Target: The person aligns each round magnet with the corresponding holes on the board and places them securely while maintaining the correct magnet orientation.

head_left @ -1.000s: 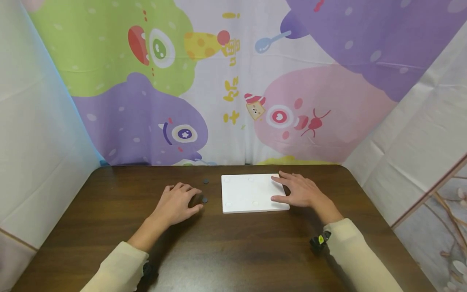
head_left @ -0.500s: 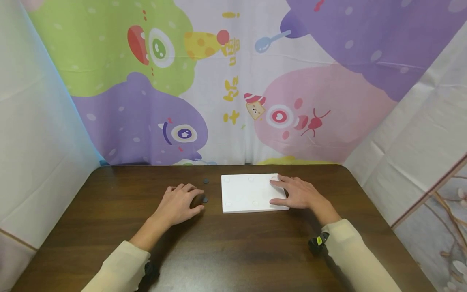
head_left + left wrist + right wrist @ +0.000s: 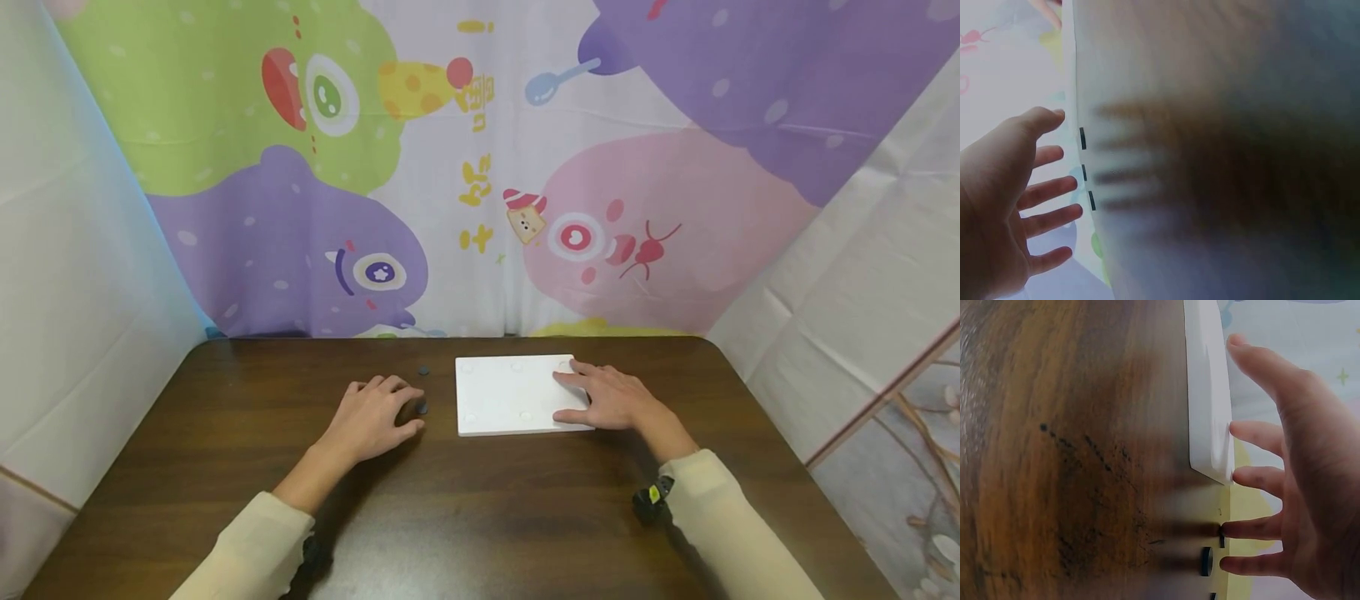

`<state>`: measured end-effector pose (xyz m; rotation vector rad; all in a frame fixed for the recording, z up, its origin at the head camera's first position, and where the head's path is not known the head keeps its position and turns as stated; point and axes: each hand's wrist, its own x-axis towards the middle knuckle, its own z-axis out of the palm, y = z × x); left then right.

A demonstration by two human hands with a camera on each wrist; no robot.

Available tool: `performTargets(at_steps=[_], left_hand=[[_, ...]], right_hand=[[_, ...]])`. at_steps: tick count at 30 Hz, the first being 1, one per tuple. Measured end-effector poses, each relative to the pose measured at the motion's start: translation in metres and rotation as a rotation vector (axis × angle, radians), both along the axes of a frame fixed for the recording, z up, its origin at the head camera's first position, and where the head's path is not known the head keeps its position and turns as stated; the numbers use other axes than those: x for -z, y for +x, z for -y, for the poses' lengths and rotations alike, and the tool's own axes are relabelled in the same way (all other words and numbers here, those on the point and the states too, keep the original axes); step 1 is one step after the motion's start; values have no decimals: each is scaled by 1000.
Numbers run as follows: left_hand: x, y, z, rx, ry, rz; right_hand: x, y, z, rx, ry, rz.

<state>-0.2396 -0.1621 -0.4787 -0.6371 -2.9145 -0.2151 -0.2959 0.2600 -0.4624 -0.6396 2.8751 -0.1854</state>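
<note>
My left hand (image 3: 375, 418) hovers over the table's left-centre, fingers spread and relaxed with nothing between them. Its fingertips are close to a small dark disc (image 3: 422, 407); a second dark disc (image 3: 423, 371) lies farther back. In the left wrist view several dark discs (image 3: 1082, 138) lie beyond the fingers. A white rectangular board (image 3: 510, 396) with shallow round recesses lies to the right. My right hand (image 3: 611, 396) reaches over the board's right end, thumb and fingertips overlapping its top. More dark discs (image 3: 1207, 561) show near its outer fingers in the right wrist view, hidden in the head view.
The brown wooden table (image 3: 480, 517) extends in front of both hands. A cartoon-printed curtain (image 3: 480, 283) hangs along its back edge, with pale cloth (image 3: 97, 333) at the sides. A dark strap device (image 3: 651, 500) sits at the right wrist.
My left hand has moved slightly right, closer to the near disc. My right hand has lowered a little and shifted slightly left over the board. The board and discs stay in place.
</note>
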Motion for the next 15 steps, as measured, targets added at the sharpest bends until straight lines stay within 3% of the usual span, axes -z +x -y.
performTargets(at_steps=[15], left_hand=[[-2,-2,-3,-19,24,37]], right_hand=[[2,-1,2,5,5,23]])
